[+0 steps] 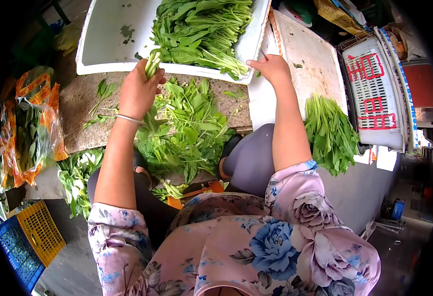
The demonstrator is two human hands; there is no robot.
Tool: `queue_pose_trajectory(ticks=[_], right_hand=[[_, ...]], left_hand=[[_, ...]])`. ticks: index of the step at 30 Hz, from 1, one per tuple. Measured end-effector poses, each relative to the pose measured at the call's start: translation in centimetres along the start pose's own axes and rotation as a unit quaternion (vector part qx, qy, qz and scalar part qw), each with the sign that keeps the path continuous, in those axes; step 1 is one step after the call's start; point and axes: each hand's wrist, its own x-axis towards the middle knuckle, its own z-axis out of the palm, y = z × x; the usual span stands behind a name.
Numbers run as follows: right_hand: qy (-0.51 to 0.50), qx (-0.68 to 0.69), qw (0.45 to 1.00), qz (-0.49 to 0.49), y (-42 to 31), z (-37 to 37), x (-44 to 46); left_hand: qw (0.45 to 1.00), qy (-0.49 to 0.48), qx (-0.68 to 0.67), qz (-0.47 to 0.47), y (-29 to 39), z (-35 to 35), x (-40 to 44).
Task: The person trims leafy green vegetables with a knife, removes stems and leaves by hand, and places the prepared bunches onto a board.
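Note:
My left hand (138, 90) is closed round a small bunch of leafy greens (153, 64), pale cut stems pointing up and leaves hanging below the fist. At the near right corner of the white foam box (110, 67), my right hand (271, 68) has its fingers pinched together. A thin dark sliver shows at those fingers, with a bit of green under them; I cannot make out what it is. Inside the box lies a large pile of greens (201, 32), stems toward the right. Loose leaves (191, 128) are heaped on the ground between my feet.
A white foam lid (315, 59) lies to the right, with another bunch of greens (330, 130) at its near edge. Beyond it stands a white slotted crate (372, 89). On the left are a plastic bag of greens (29, 128) and a yellow basket (41, 232).

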Motion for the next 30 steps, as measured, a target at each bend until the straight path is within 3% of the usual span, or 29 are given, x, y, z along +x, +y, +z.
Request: queue_pose_trajectory(ticks=[2, 8, 10, 12, 14, 15, 17, 18, 19, 20, 21, 24, 30], right_hand=[[-0.103, -0.12, 0.987, -0.04, -0.5, 0.1, -0.7], [-0.127, -0.176, 0.976, -0.02, -1.8, 2.9, -0.9], [-0.127, -0.149, 0.98, -0.045, -2.3, 2.4, -1.4], [-0.09, -0.023, 0.989, -0.111, -2.2, 1.1, -2.6], [-0.063, 0.09, 0.987, -0.115, -3.5, -0.2, -4.8], [-0.068, 0.092, 0.987, -0.117, -4.3, -0.7, -5.9], [-0.018, 0.138, 0.966, -0.217, -5.8, -1.2, -8.2], [-0.02, 0.142, 0.967, -0.212, -6.1, -1.0, -8.9], [-0.052, 0.206, 0.946, -0.245, -6.5, -0.7, -9.4], [-0.084, 0.269, 0.918, -0.279, -6.9, -0.5, -9.8], [-0.115, 0.208, 0.934, -0.266, -7.4, -0.8, -10.1], [-0.149, 0.189, 0.942, -0.236, -6.4, 1.6, -8.6], [-0.274, 0.286, 0.89, -0.227, -5.9, 2.4, -7.7]], left_hand=[[1.0, -0.001, 0.002, 0.006, -0.4, 0.5, 0.3], [1.0, -0.005, 0.012, 0.004, -0.8, 1.5, 1.0], [1.0, 0.007, -0.01, -0.002, -0.5, 1.6, 0.9], [0.998, 0.042, 0.033, 0.016, -1.1, 1.6, 1.3], [0.996, 0.074, 0.01, 0.054, -0.2, 1.9, 0.8], [0.995, 0.074, -0.031, 0.062, 0.3, 2.1, 0.5], [0.991, 0.069, -0.035, 0.113, 1.1, 2.4, -0.2], [0.986, 0.062, -0.044, 0.149, 1.1, 2.7, -0.3], [0.987, 0.058, -0.04, 0.147, 1.4, 2.8, -0.5], [0.976, 0.084, 0.017, 0.201, 1.9, 2.7, -0.7], [0.958, 0.11, 0.074, 0.254, 2.1, 2.7, -0.7], [0.952, 0.135, 0.066, 0.266, 1.7, 3.1, -0.3], [0.973, 0.073, 0.082, 0.201, 0.5, 3.8, 0.2]])
